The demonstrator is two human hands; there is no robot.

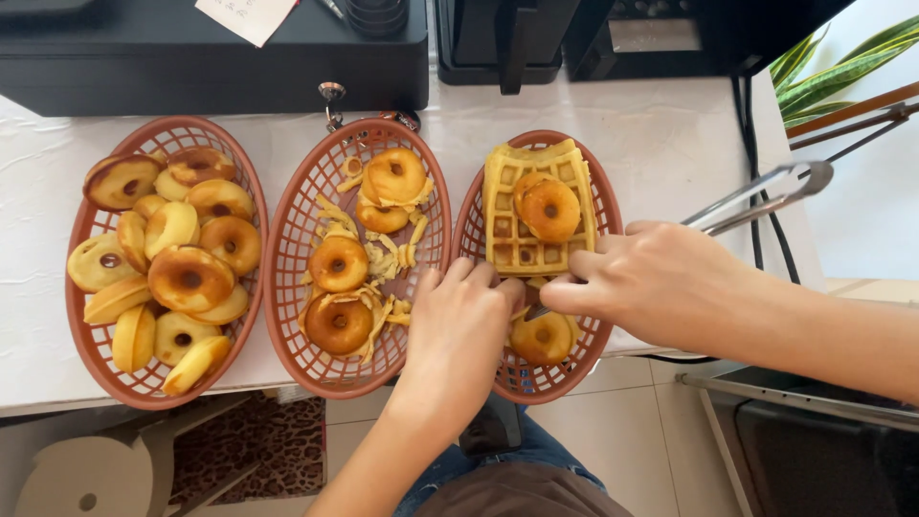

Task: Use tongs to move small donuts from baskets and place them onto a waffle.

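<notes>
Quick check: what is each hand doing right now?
Left hand: fingers curled at the right basket rim; grip cannot be told.
Right hand: closed on metal tongs.

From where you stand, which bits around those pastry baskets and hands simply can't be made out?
Head view only:
- What the left hand and right hand pinch between them: hidden by the fingers.
- Tips of the metal tongs: hidden behind the right hand.
- Near part of the right basket: covered by both hands.
- Black machines behind: cut off by the top edge.
- Keys: too small.
</notes>
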